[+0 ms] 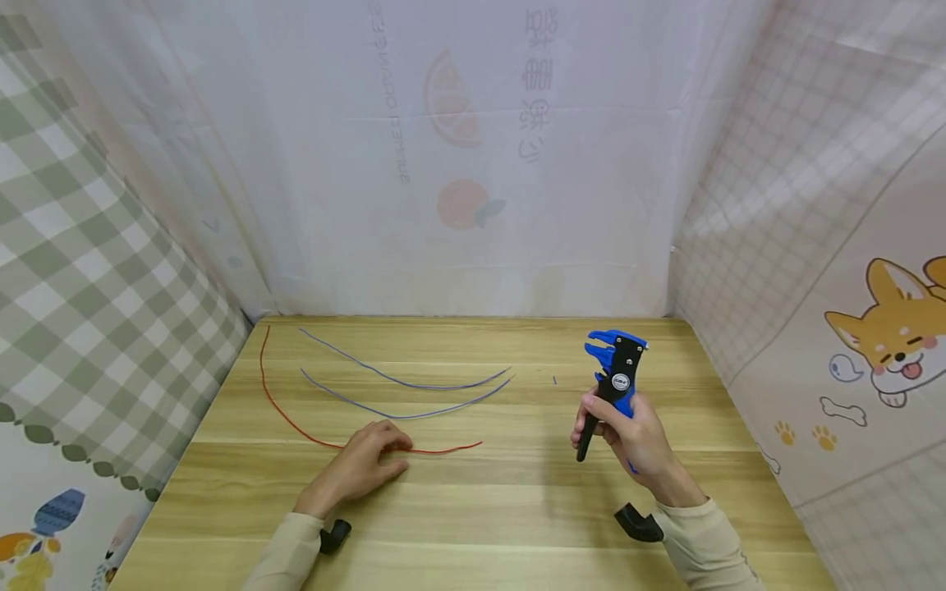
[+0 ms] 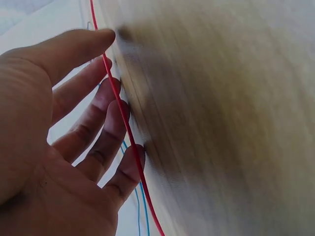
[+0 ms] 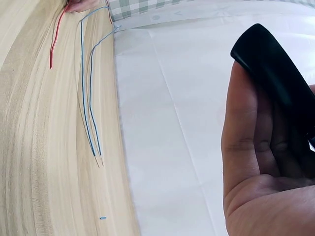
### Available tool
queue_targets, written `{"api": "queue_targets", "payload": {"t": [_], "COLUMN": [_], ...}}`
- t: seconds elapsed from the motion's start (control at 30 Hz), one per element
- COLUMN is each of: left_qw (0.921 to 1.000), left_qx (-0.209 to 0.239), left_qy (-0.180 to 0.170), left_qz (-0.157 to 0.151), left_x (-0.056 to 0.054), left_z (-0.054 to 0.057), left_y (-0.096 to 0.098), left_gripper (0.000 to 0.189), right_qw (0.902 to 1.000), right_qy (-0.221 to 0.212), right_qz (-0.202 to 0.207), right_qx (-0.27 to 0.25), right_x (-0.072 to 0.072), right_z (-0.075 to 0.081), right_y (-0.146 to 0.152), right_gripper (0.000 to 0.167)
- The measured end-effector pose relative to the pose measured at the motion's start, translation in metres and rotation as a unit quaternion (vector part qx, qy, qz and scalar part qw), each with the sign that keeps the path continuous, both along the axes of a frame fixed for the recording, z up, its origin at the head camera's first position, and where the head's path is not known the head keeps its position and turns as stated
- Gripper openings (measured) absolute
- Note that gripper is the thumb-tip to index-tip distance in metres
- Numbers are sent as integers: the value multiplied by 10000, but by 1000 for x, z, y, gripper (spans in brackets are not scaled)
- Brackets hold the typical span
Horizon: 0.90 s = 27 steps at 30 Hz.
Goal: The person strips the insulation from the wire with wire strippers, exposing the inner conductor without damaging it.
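My right hand grips a blue-and-black wire stripper by its handles, raised above the table with its blue jaws turned up and to the left. In the right wrist view, a black handle of it shows against the curled fingers. On the left, my left hand is at a red wire, fingertips down at the tabletop. The red wire runs across the insides of its loosely bent fingers, with the thumb apart from them.
Two blue wires lie curved beyond the left hand, their right ends stripped bare. A short blue scrap lies left of the stripper. Printed cloths surround the wooden table on the back and sides.
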<state>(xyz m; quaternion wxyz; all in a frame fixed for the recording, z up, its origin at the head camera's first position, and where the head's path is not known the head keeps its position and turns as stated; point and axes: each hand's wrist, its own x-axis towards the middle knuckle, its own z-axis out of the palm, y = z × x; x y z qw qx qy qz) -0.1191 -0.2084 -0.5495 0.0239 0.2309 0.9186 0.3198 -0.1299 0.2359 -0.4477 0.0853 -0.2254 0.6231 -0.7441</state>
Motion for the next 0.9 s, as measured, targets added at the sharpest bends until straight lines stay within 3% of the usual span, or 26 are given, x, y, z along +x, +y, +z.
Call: {"api": "queue_targets", "payload": {"t": [0.13, 0.37, 0.9], "left_qw": [9998, 9988, 9971], "left_qx": [84, 60, 473], "left_qy": [49, 138, 21], "left_qz": [151, 464, 589], "left_x": [-2, -3, 1], "left_z": [-1, -3, -1], "left_y": [1, 2, 3], "left_gripper": [10, 16, 15], "right_qw": [10000, 9999, 9997], "right_qy": [-52, -95, -155], "right_qz": [-10, -42, -37], "right_qx": [20, 54, 162], "right_x": [1, 2, 3], "right_z": [0, -2, -4], "right_y": [-1, 0, -1], "right_gripper": [13, 11, 15]}}
